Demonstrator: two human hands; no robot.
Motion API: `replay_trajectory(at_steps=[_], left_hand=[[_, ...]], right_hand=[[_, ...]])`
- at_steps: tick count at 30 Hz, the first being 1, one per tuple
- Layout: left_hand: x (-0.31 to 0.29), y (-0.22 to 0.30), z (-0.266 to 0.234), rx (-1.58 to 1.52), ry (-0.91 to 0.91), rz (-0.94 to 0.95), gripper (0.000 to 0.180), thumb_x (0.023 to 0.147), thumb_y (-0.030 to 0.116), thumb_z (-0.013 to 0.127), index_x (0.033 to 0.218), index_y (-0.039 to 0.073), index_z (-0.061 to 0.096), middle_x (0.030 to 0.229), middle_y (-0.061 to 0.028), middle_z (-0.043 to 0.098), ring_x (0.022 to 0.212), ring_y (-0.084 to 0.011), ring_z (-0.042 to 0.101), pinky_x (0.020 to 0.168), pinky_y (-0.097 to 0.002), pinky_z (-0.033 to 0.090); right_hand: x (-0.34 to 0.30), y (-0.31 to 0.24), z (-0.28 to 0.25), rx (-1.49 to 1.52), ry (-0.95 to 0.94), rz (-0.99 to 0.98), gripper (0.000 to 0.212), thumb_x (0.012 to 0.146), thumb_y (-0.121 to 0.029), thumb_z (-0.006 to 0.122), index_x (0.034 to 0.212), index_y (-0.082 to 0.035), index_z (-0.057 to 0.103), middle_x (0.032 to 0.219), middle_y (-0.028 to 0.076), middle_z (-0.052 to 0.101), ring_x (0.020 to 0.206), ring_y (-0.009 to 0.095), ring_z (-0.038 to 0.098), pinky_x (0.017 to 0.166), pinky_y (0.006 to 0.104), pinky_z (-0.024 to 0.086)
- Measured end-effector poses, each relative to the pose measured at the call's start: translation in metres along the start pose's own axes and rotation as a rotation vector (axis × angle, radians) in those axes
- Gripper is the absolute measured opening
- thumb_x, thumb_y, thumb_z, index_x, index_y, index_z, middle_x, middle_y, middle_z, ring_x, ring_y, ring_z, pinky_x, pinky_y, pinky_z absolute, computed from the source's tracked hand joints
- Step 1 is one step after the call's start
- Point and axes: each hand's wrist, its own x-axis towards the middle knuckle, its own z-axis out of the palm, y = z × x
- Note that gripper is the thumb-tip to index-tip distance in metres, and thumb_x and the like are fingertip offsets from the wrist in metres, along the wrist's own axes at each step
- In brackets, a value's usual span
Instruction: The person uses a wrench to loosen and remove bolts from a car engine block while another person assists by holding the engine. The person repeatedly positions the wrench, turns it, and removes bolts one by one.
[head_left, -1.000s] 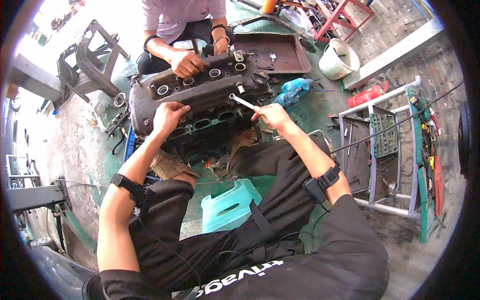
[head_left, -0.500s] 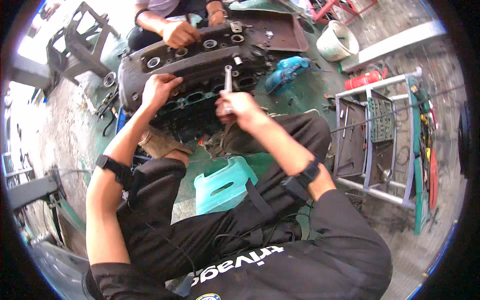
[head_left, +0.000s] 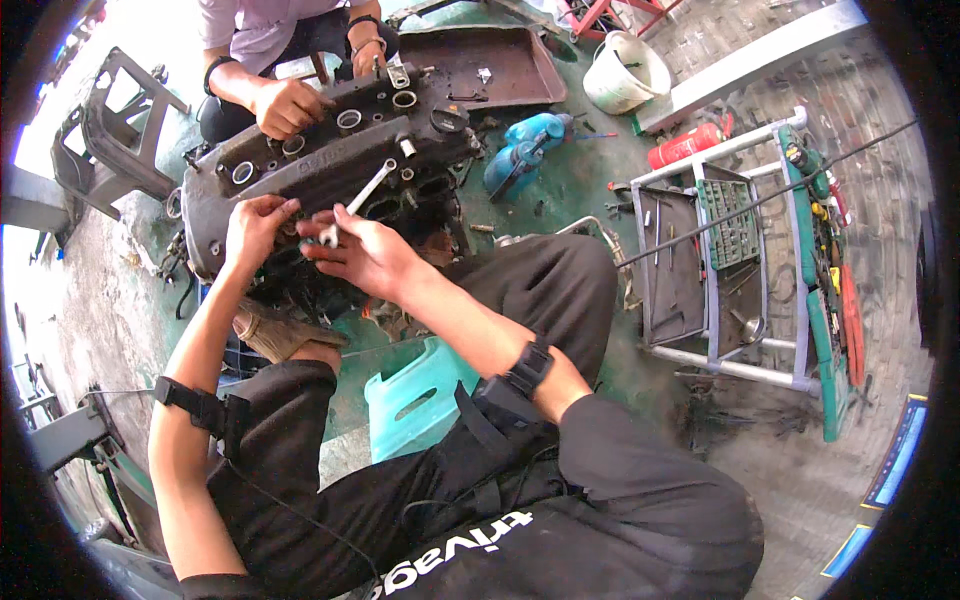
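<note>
A dark, greasy engine (head_left: 325,162) with a row of round holes in its top cover sits in front of me. At its near side, my left hand (head_left: 252,235) has thumb and fingers pinched together; whatever is between them is too small to make out. Just to the right, my right hand (head_left: 365,255) loosely grips a combination wrench (head_left: 371,187) between thumb and fingers, some fingers spread. The wrench's ring end points up and away over the cover, and its other end is close to my left fingertips. Across the engine, a co-worker's hand (head_left: 288,108) touches the cover's far edge.
Right of the engine lie a blue spray bottle (head_left: 525,150) and a brown tray (head_left: 545,82). Farther right stand a white bucket (head_left: 625,75), a red extinguisher (head_left: 690,145) and a tool cart (head_left: 715,362). A turquoise stool (head_left: 420,400) is between my legs; a grey stool (head_left: 95,130) stands far left.
My right hand has moved left with the wrench, turning palm-inward beside my left hand; the wrench now leans right. The view has shifted, and the co-worker's hand stays on the cover.
</note>
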Motion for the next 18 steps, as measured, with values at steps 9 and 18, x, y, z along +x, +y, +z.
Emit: replay_trajectory(at_steps=[9, 18], left_hand=[[-0.008, 0.021, -0.004, -0.002, -0.035, -0.123, 0.04, 0.081, 0.035, 0.066, 0.095, -0.002, 0.067, 0.077, -0.0106, 0.067, 0.066, -0.0153, 0.058, 0.066, -0.0299, 0.047], [-0.004, 0.009, 0.001, -0.058, 0.013, -0.101, 0.033, 0.079, 0.03, 0.07, 0.09, -0.001, 0.069, 0.07, -0.0076, 0.067, 0.055, -0.0112, 0.057, 0.053, -0.0267, 0.045]], right_hand=[[-0.069, -0.018, -0.046, -1.195, 0.286, -0.011, 0.033, 0.095, -0.032, 0.05, 0.096, -0.002, 0.063, 0.064, 0.002, 0.061, 0.057, 0.011, 0.054, 0.055, 0.0283, 0.045], [-0.079, -0.105, -0.056, -1.337, 0.431, -0.315, 0.022, 0.09, -0.019, 0.056, 0.085, -0.001, 0.068, 0.053, -0.003, 0.048, 0.047, 0.004, 0.042, 0.045, 0.024, 0.034]])
